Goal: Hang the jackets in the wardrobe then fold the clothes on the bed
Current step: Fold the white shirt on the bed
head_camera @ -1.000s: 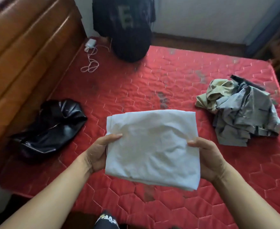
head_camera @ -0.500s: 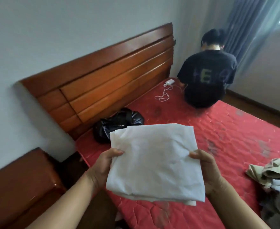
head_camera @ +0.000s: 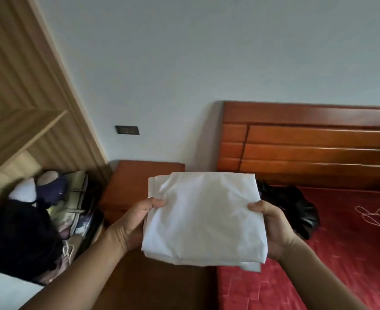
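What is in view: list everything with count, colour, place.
folded cloth: one, white, held between both hands
bundle: one, shiny black, on mattress by headboard
mattress: one, red, lower right
headboard: one, red-brown, against wall
bedside table: one, red-brown, left of bed
cable: one, white, on mattress
wall plate: one, dark, on wall
wardrobe: one, light wood, left
stored items: several, mixed, in wardrobe
left hand: grips cloth's left edge
right hand: grips cloth's right edge
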A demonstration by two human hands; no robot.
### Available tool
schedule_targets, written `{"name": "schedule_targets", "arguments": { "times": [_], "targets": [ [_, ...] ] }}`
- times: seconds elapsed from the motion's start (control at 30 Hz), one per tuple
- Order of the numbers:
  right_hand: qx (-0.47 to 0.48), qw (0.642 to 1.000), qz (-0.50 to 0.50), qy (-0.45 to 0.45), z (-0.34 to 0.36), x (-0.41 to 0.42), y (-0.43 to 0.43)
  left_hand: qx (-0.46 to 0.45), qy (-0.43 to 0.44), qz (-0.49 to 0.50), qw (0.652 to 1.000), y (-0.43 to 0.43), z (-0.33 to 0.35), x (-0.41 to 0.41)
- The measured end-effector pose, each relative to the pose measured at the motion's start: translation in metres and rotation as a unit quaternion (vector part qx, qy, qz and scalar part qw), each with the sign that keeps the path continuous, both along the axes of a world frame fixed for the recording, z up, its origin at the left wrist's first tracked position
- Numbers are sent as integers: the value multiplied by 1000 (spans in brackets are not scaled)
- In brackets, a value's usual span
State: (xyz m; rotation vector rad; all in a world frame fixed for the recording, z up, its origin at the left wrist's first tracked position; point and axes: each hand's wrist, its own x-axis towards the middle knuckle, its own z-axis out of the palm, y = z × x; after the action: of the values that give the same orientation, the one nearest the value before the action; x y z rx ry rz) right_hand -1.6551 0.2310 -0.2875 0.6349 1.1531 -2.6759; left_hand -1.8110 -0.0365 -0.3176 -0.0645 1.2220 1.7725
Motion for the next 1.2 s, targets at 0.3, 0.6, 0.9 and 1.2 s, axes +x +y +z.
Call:
{"name": "schedule_targets", "arguments": {
  "times": [0.3, 0.6, 0.9, 1.2],
  "targets": [
    [58, 979, 196, 16, 2, -218, -147, -62, -16, 207, 976, -188, 14, -105],
    [120, 928, 348, 62, 0, -387, -247, -69, -31, 373, 925, -281, 31, -176],
    [126, 815, 561, 78, -16, -565, -309, -54, -25, 522, 851, -308, 32, -239],
    [209, 705, 665, 131, 7, -708, -459, 2, -2, 694, 720, -328, 50, -273]
  ]
}}
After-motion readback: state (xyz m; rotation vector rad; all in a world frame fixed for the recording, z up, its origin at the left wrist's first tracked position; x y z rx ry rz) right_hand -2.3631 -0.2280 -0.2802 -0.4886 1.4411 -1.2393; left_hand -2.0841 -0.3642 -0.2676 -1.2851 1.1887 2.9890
